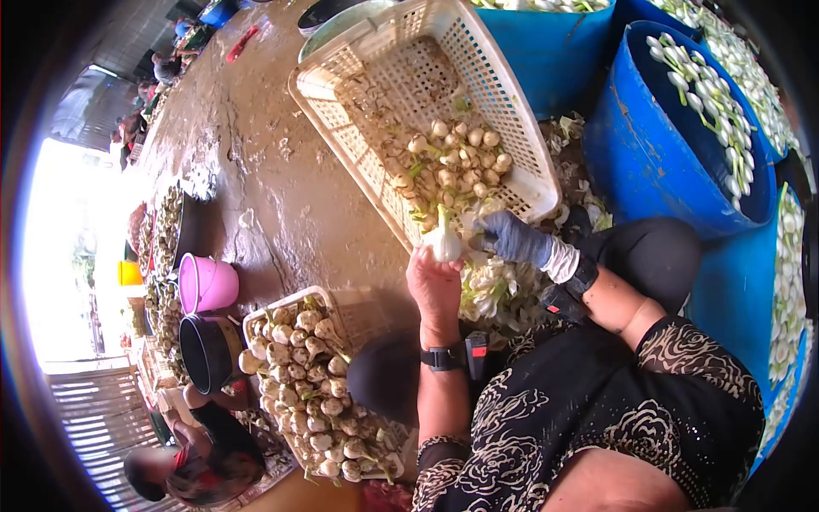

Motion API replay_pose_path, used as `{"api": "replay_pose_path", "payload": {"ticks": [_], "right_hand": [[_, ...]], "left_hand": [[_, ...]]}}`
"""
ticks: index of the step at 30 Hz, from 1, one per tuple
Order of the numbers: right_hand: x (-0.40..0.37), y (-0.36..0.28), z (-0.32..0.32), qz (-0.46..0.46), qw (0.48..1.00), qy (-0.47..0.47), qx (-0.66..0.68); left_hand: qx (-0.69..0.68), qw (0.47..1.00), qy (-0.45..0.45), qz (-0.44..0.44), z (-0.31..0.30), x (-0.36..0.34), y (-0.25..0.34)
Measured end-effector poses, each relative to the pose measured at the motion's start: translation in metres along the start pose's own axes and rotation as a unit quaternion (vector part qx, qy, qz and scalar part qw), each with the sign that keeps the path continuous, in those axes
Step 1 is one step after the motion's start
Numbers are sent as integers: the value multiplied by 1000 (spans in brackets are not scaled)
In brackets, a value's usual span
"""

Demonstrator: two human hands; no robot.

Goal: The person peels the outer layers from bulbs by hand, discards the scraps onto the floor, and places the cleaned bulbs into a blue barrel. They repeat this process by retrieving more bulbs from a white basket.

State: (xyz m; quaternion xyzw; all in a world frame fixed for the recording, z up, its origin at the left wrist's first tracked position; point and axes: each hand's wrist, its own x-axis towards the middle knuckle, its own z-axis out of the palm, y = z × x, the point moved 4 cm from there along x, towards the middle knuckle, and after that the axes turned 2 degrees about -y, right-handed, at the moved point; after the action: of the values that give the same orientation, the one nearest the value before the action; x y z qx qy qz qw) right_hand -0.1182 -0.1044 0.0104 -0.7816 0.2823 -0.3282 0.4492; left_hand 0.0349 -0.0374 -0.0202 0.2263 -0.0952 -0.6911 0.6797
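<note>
Patterned sleeve (589, 410) is seen nearest. Just below the basket (503, 94), a bulb (444, 245) is gripped by the closed fingers of the left hand (433, 286). The gloved right hand (512, 237) is curled against it, its hold not discernible. A hard tug could likely see the bulb dropped beside the basket.

Just the one camera here, riding on the person's head, tipped forward and down over the lap. It's a fisheye, with a dark rim curling round the corners. It sits close: the left hand (435, 286) with its white bulb (444, 244) lands dead centre, gloved right hand (512, 237) just beside. And the whole view is rolled: the wet floor (256, 154) runs away to the top left, the white basket (401, 68) hangs above the hands, another person (200, 456) shows sideways at the lower left.
</note>
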Motion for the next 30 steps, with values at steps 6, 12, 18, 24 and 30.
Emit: {"api": "replay_pose_path", "payload": {"ticks": [6,12,18,24,30], "right_hand": [[-6,3,-16,52,988,108,-100],[-5,19,-3,8,982,178,-62],[-10,-5,-17,109,975,179,68],[-16,38,-15,256,907,257,211],[-2,9,-30,9,971,160,176]], "left_hand": [[-64,997,-32,-26,-2,1,-13],[15,997,76,-27,20,-4,-21],[-1,998,-60,-21,22,0,-27],[65,997,-26,17,35,-7,-20],[128,991,38,24,39,-9,-19]]}}
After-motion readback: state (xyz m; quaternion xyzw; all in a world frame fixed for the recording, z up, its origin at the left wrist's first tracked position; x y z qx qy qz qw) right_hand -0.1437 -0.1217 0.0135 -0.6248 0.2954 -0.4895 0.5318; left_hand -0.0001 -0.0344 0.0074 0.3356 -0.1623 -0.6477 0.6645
